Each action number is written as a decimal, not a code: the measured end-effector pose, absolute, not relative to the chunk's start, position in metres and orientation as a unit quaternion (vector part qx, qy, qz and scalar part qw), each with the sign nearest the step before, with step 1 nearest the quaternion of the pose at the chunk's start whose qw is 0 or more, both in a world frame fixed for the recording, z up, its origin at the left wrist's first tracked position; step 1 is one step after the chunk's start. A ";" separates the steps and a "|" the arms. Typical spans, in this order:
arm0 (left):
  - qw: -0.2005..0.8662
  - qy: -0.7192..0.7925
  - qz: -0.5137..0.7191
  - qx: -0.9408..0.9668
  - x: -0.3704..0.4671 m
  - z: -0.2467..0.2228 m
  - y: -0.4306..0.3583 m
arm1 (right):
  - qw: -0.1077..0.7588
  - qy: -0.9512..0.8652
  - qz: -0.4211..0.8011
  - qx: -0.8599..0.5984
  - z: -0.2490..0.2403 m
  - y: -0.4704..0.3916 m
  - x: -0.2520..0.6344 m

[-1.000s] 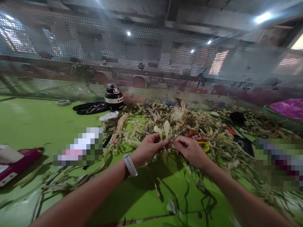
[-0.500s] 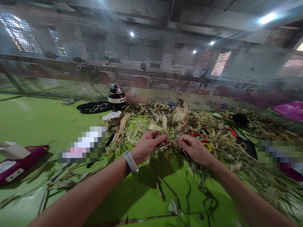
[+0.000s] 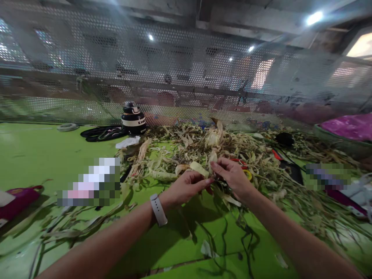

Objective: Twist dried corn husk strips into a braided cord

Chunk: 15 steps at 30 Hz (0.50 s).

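Both hands meet over the green table at the front of a heap of dried leaves and stems (image 3: 186, 141). My left hand (image 3: 186, 190), with a pale watch strap on its wrist, is closed in a pinch at the base of a pale yellow-green leaf (image 3: 199, 168). Beside it, my right hand (image 3: 234, 176) pinches an upright pale dried leaf (image 3: 213, 157) between thumb and fingers. The two leaves come close together at the fingertips; whether they are joined is hidden. Just behind my right hand lie a red handle (image 3: 242, 164) and a yellow ring-shaped handle (image 3: 248, 174).
A black and white bottle (image 3: 133, 122) stands at the back left, near a black coiled strap (image 3: 100, 133) and white tissue (image 3: 128, 142). At far left is a magenta device (image 3: 21, 199). Pink plastic (image 3: 348, 126) covers a tub on the right. A perforated screen (image 3: 174, 81) closes the back.
My right hand has come up and left, closer to my left hand, and now pinches the upright pale leaf. The camera view has shifted slightly to the right.
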<state>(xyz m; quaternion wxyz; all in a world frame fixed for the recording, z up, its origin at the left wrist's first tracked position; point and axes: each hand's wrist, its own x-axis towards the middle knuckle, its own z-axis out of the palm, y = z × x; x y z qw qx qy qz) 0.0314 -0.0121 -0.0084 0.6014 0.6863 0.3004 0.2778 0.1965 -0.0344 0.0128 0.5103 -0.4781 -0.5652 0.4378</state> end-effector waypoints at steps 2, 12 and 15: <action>0.592 0.297 0.271 0.699 0.032 -0.007 -0.013 | 0.539 -0.542 0.437 -0.474 0.010 -0.034 0.193; 0.669 0.277 0.359 0.589 0.034 -0.012 -0.010 | 0.581 -0.600 0.164 -0.524 0.018 -0.038 0.201; 0.680 0.246 0.413 0.553 0.035 -0.011 -0.009 | 0.540 -0.669 -0.004 -0.511 0.019 -0.049 0.197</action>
